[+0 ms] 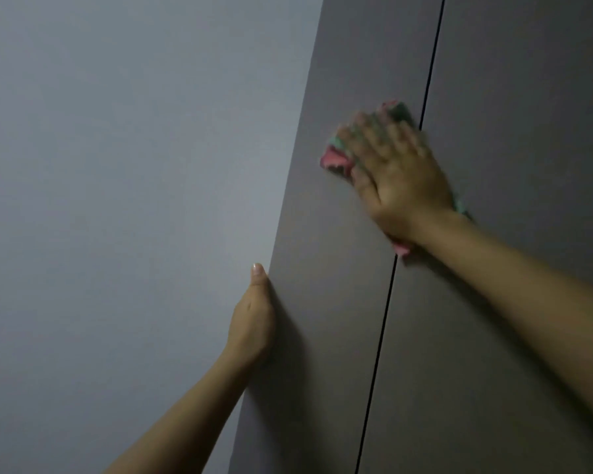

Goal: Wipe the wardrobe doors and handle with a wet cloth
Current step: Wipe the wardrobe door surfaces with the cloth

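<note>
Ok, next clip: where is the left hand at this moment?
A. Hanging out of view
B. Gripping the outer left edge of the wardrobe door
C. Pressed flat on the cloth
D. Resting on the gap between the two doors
B: the left hand wraps the outer edge of the left wardrobe door, thumb up along the edge, while the right hand presses the pink and green cloth near the gap between the doors.

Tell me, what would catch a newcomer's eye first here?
The right hand pressing a pink and green cloth flat on the grey wardrobe door, beside the dark gap between doors. Lower left, the left hand grips that door's outer edge, next to the pale wall.
</note>
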Tool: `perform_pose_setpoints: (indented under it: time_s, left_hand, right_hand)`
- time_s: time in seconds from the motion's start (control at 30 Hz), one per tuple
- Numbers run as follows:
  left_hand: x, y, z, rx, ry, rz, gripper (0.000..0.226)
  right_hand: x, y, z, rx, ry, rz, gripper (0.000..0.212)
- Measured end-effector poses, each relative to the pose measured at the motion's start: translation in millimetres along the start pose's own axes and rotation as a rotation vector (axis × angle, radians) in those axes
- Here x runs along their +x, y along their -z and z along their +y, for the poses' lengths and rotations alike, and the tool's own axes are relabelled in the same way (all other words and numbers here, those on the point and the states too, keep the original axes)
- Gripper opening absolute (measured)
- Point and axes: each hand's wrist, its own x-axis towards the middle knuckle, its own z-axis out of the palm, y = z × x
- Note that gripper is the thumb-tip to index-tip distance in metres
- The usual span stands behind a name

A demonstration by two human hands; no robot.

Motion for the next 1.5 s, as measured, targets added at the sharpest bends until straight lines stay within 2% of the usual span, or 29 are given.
perform_pose_setpoints:
  time_s: [0.03,0.07,0.1,0.17,0.23,0.3,0.37,0.43,0.5,0.53,0.57,0.63,0.7,0.73,0.77,0.83,0.93,0.97,1.0,1.07,1.13,1.17,1.2,1.23,1.3,1.37,1.4,1.43,1.5]
  left_hand:
    - [-1,-1,0,0.0,-0.019,0.004,0.063]
    - [-2,-2,2,-0.004,-0.029,0.011,0.062]
    - [-2,-2,3,-0.004,-0.032,0.023,0.061]
    - [-2,0,1,-0.015,-0.038,0.008,0.059]
    - [-5,1,-1,-0.057,-0.053,-0.017,0.059]
    - [-6,-1,-2,-0.021,-0.066,0.029,0.069]
    - [-6,-3,-4,0.039,-0.072,0.088,0.071]
    - [-8,-3,-2,0.073,-0.1,0.114,0.068]
    - [-11,-4,0,0.11,-0.119,0.116,0.066]
    - [-11,-4,1,0.124,-0.131,0.115,0.065]
    - [-12,-4,1,0.138,-0.139,0.117,0.064]
    - [-11,-3,2,0.161,-0.161,0.114,0.063]
    - [-11,-3,0,0.166,-0.175,0.107,0.064]
    - [-10,-2,-1,0.168,-0.176,0.1,0.066]
    - [-10,-2,-2,0.17,-0.177,0.098,0.066]
    - [-9,-1,-3,0.173,-0.182,0.102,0.065]
    - [-9,-2,-5,0.166,-0.182,0.093,0.068]
    - [-9,-2,-5,0.158,-0.187,0.086,0.071]
    - [-8,-2,-5,0.152,-0.192,0.08,0.073]
    - [-7,-2,-3,0.149,-0.189,0.065,0.07]
    - [-8,-2,-3,0.156,-0.168,0.077,0.064]
    - [-8,-2,-4,0.155,-0.17,0.088,0.063]
    - [-8,-3,-5,0.154,-0.175,0.09,0.063]
    - [-9,-3,-5,0.158,-0.178,0.09,0.063]
    - [-9,-2,-5,0.167,-0.184,0.096,0.063]
    - [-10,-2,-6,0.172,-0.19,0.1,0.064]
    - [-9,-3,-6,0.176,-0.193,0.099,0.064]
    - [-9,-3,-6,0.18,-0.198,0.097,0.064]
    - [-8,-3,-6,0.185,-0.193,0.09,0.061]
  right_hand:
    - [11,-2,-11,0.013,-0.163,0.036,0.056]
    - [13,-5,-28,0.023,-0.234,0.063,0.057]
    - [2,-9,-47,0.034,-0.201,0.067,0.057]
    - [-49,-15,-77,0.039,0.094,-0.028,0.054]
    - [-107,-10,-79,0.05,0.386,-0.136,0.051]
    - [-126,-2,-49,0.05,0.485,-0.156,0.049]
    - [-114,-2,-19,0.018,0.347,-0.118,0.05]
    - [-84,-2,-11,0.003,0.024,-0.036,0.054]
    - [-65,-10,-38,0.011,-0.306,0.092,0.055]
    - [-64,-14,-59,0.026,-0.364,0.126,0.054]
    - [-70,-17,-79,0.05,-0.315,0.115,0.054]
    - [-100,-19,-98,0.069,0.013,0.006,0.053]
    - [-128,-12,-78,0.065,0.282,-0.081,0.051]
    - [-132,-8,-61,0.05,0.305,-0.096,0.051]
    - [-132,-6,-46,0.031,0.268,-0.099,0.051]
    - [-114,-7,-29,0.0,0.034,-0.039,0.052]
    - [-70,-14,-58,-0.021,-0.445,0.129,0.055]
    - [-63,-17,-76,-0.002,-0.484,0.15,0.055]
    - [-64,-19,-92,0.021,-0.413,0.131,0.055]
    - [-91,-20,-109,0.045,-0.062,0.019,0.054]
    - [-127,-11,-94,0.068,0.27,-0.092,0.051]
    - [-136,-6,-75,0.062,0.342,-0.124,0.05]
    - [-139,-3,-53,0.039,0.342,-0.136,0.05]
    - [-135,-1,-31,0.005,0.264,-0.122,0.051]
    - [-115,2,-4,-0.038,-0.119,-0.071,0.054]
    - [-90,-4,-24,-0.052,-0.516,0.052,0.057]
    - [-85,-10,-49,-0.041,-0.59,0.087,0.058]
    - [-85,-13,-76,-0.008,-0.535,0.096,0.057]
    - [-110,-19,-116,0.049,-0.134,0.004,0.053]
